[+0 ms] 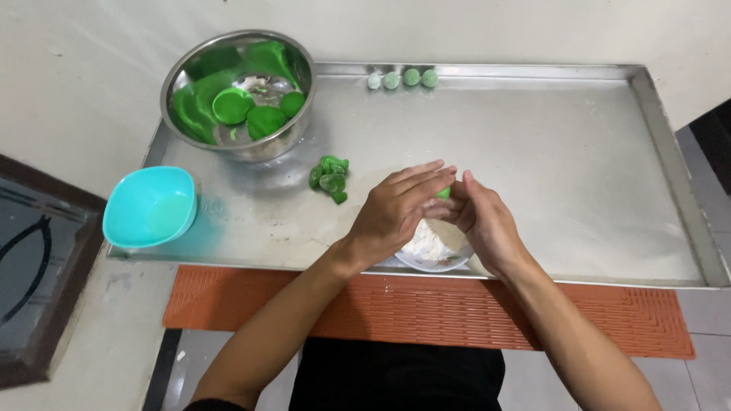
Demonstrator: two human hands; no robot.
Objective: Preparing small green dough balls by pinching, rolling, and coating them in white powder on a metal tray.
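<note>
My left hand (396,209) and my right hand (483,221) are pressed together over a small plate of white filling (434,255). A piece of green dough (443,193) shows between the palms; most of it is hidden. Both hands are cupped around it. A small heap of green dough pieces (329,177) lies on the tray to the left of my left hand. Several finished, flour-dusted green balls (402,78) stand in a row at the tray's far edge.
A large steel tray (579,175) holds everything. A steel bowl (237,93) with green dough lumps stands at its far left. A turquoise bowl (150,207) with pale liquid sits at the near left corner. An orange ribbed mat (426,308) lies in front.
</note>
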